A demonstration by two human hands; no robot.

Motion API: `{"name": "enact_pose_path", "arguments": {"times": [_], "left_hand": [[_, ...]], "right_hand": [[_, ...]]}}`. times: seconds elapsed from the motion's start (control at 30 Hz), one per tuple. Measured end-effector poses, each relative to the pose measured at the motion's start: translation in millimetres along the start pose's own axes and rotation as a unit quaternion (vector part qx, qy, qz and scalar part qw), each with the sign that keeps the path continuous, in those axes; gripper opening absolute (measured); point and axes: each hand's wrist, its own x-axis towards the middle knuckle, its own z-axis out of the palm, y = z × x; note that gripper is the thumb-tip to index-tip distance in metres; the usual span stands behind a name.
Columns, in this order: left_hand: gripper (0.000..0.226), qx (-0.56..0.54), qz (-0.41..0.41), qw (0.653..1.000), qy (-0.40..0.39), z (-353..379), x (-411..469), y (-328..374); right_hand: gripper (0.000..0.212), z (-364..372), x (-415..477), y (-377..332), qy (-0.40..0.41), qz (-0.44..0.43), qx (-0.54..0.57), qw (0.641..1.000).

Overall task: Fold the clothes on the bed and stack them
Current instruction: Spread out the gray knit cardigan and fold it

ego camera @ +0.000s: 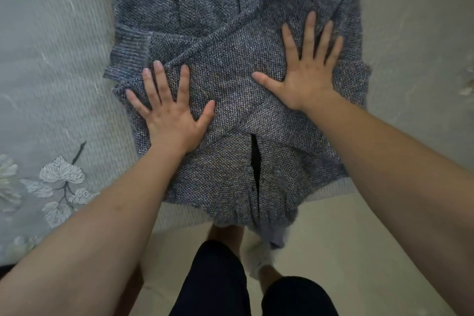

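Left hand (170, 113) and right hand (306, 72) apart, both flat, palms down, fingers splayed, pressing crossed sleeves of grey knit cardigan (230, 7) on bed (51, 72).

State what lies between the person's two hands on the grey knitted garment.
Head view: between the left hand and right hand lies only the cardigan, its folded-in sleeves crossing there.

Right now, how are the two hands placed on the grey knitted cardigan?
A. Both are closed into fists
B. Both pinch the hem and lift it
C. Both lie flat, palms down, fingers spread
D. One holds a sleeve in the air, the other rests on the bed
C: the left hand and the right hand lie open and flat on the cardigan, over its crossed sleeves, gripping nothing.
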Motion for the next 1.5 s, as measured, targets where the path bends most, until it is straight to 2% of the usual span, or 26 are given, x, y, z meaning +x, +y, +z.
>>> {"name": "enact_pose_path", "arguments": {"times": [0.07, 0.13, 0.27, 0.37, 0.4, 0.43, 0.5, 0.53, 0.57, 0.6, 0.63, 0.67, 0.77, 0.8, 0.87, 0.93, 0.97, 1.1, 1.23, 1.3, 1.33, 1.4, 1.47, 1.5], "left_hand": [[0.084, -0.003, 0.008, 1.0, 0.014, -4.4, -6.7, -0.1], [0.072, -0.016, 0.033, 0.998, 0.057, -8.7, -25.8, 1.9], [0.039, -0.06, 0.186, 0.967, 0.163, -6.5, -111.8, 10.0], [0.025, -0.084, 0.268, 0.953, 0.11, 7.7, -190.0, 19.8], [0.022, -0.104, 0.249, 0.961, 0.066, 14.9, -213.9, 25.5], [0.02, -0.134, 0.193, 0.972, 0.018, 21.7, -236.0, 32.9], [0.029, -0.229, 0.001, 0.972, -0.044, 35.4, -266.6, 52.6], [0.041, -0.304, -0.117, 0.943, -0.067, 38.4, -272.7, 64.0], [0.053, -0.401, -0.226, 0.883, -0.087, 36.5, -274.5, 75.9], [0.059, -0.5, -0.305, 0.804, -0.099, 35.5, -273.6, 86.2], [0.059, -0.578, -0.356, 0.727, -0.107, 35.5, -271.7, 94.0], [0.055, -0.617, -0.378, 0.681, -0.113, 35.9, -270.6, 97.7], [0.042, -0.633, -0.351, 0.668, -0.171, 38.1, -280.6, 92.1], [0.035, -0.638, -0.339, 0.664, -0.191, 35.5, -287.3, 86.3], [0.024, -0.635, -0.314, 0.674, -0.21, 27.7, -304.1, 73.0], [0.024, -0.615, -0.277, 0.705, -0.218, 20.5, -322.2, 59.2], [0.028, -0.618, -0.268, 0.703, -0.228, 17.5, -331.3, 52.3], [0.041, -0.672, -0.313, 0.6, -0.3, -6.0, -357.4, 37.5], [0.027, -0.671, -0.352, 0.535, -0.374, -36.1, -361.0, 41.2], [0.02, -0.699, -0.365, 0.493, -0.367, -54.2, -343.0, 43.7], [0.022, -0.735, -0.37, 0.457, -0.337, -62.5, -327.0, 43.9], [0.034, -0.83, -0.364, 0.353, -0.234, -76.5, -288.0, 43.4], [0.044, -0.906, -0.335, 0.228, -0.123, -86.8, -247.6, 41.4], [0.046, -0.921, -0.33, 0.194, -0.075, -88.4, -228.5, 39.6]], "right_hand": [[0.108, 0.9, -17.0, -4.9, 0.047, -0.009, 0.019, 0.999], [0.091, 5.9, -47.6, -4.0, 0.104, -0.061, 0.065, 0.991], [0.06, 38.3, -140.9, 15.7, 0.179, -0.161, 0.124, 0.963], [0.047, 78.8, -220.5, 40.4, 0.247, -0.15, 0.134, 0.948], [0.042, 93.5, -243.6, 47.6, 0.246, -0.122, 0.163, 0.948], [0.035, 107.2, -263.8, 52.0, 0.234, -0.084, 0.207, 0.946], [0.032, 127.5, -292.1, 50.2, 0.177, 0.007, 0.313, 0.933], [0.038, 133.3, -298.8, 44.8, 0.127, 0.049, 0.372, 0.918], [0.047, 136.2, -300.3, 37.7, 0.06, 0.08, 0.434, 0.895], [0.058, 137.6, -299.1, 30.6, -0.012, 0.099, 0.489, 0.866], [0.067, 139.1, -296.3, 24.9, -0.075, 0.113, 0.535, 0.834], [0.071, 140.4, -293.0, 21.0, -0.122, 0.126, 0.561, 0.809], [0.06, 141.7, -295.2, 17.8, -0.2, 0.141, 0.555, 0.795], [0.056, 141.7, -302.3, 19.3, -0.216, 0.144, 0.57, 0.78], [0.046, 137.5, -324.3, 24.9, -0.239, 0.164, 0.635, 0.716], [0.034, 133.6, -348.0, 32.7, -0.252, 0.182, 0.682, 0.662], [0.031, 131.6, -359.4, 36.2, -0.257, 0.189, 0.698, 0.641], [0.028, 111.6, -395.7, 46.4, -0.287, 0.2, 0.732, 0.585], [0.034, 83.4, -401.1, 51.2, -0.33, 0.187, 0.768, 0.517], [0.035, 60.9, -383.0, 45.6, -0.316, 0.192, 0.789, 0.49], [0.037, 48.5, -368.1, 40.3, -0.295, 0.199, 0.812, 0.464], [0.046, 25.7, -329.2, 30.2, -0.228, 0.204, 0.882, 0.359], [0.059, 4.6, -288.9, 21.9, -0.178, 0.171, 0.939, 0.238], [0.065, -4.6, -270.7, 19.8, -0.156, 0.153, 0.952, 0.213]]}}
